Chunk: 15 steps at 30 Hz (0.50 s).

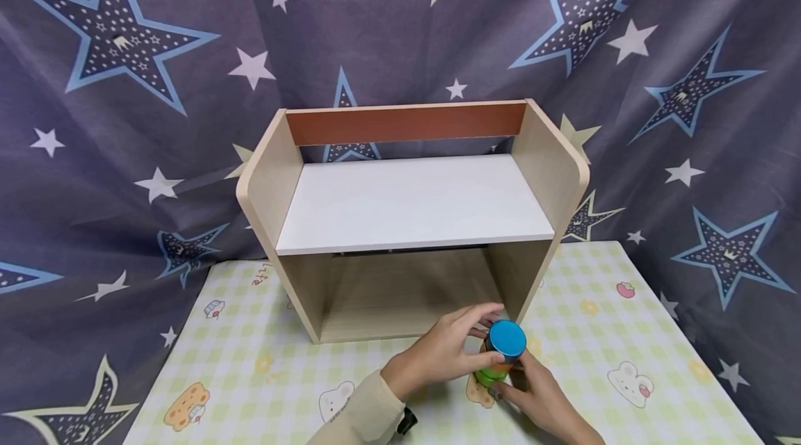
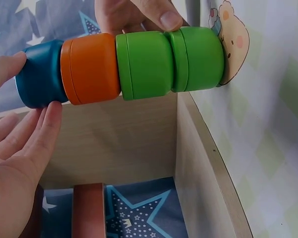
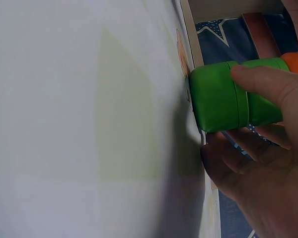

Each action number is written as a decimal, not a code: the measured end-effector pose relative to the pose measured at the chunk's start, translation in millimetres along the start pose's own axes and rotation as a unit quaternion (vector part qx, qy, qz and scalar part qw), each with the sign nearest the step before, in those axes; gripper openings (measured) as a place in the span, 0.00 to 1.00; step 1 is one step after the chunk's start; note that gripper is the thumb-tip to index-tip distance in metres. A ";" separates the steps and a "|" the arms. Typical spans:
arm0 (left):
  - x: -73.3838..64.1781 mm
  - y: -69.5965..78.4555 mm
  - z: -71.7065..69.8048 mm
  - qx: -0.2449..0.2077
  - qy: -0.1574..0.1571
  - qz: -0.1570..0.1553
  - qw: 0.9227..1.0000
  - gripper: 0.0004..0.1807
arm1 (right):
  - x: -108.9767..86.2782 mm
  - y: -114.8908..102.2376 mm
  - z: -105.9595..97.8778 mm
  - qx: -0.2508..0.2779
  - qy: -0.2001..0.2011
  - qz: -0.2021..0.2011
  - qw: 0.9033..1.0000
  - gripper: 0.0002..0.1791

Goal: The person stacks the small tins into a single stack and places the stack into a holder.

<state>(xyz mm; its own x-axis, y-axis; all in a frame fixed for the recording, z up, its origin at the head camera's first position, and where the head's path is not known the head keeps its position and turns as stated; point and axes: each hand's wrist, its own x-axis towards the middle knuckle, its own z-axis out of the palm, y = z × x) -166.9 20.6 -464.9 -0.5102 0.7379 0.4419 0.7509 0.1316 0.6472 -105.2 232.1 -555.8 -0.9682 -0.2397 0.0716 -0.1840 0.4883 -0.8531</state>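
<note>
Several small rounded jars stand stacked upright on the tablecloth: a blue jar (image 2: 42, 74) on top, an orange jar (image 2: 92, 69) below it, then an upper green jar (image 2: 149, 64) and a lower green jar (image 2: 203, 59) at the bottom. My left hand (image 1: 447, 344) pinches the blue jar between thumb and fingers from the left. Low on the right side, my right hand (image 1: 541, 396) holds the green jars, its thumb lying near the seam between them in the right wrist view. In the head view, hands partly hide the lower jars.
Just behind the stack stands a wooden two-level shelf (image 1: 413, 201) with a white upper board and a reddish-brown back rail (image 1: 407, 124). A checked cloth with cartoon prints (image 1: 601, 334) covers the table. A star-patterned curtain (image 1: 388, 21) hangs behind.
</note>
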 end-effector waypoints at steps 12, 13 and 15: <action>-1.6 0.8 -0.4 -0.012 -0.004 -0.024 1.000 0.38 | -3.9 -41.4 -7.7 0.012 -0.007 0.017 1.000 0.34; -2.0 0.6 -0.4 -0.013 -0.006 -0.029 0.999 0.38 | -3.7 -41.9 -7.7 0.012 -0.007 0.017 1.000 0.33; -2.9 0.0 -0.6 -0.014 -0.010 -0.037 0.999 0.39 | -3.6 -42.6 -7.8 0.011 -0.009 0.018 1.000 0.33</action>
<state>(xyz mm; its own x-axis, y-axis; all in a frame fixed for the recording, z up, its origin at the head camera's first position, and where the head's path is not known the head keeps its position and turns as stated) -165.7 18.1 -465.8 -0.5559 0.7396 0.3793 0.6991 0.1692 0.6947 -95.1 218.7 -515.7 -0.9711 -0.2366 0.0311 -0.1443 0.4784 -0.8662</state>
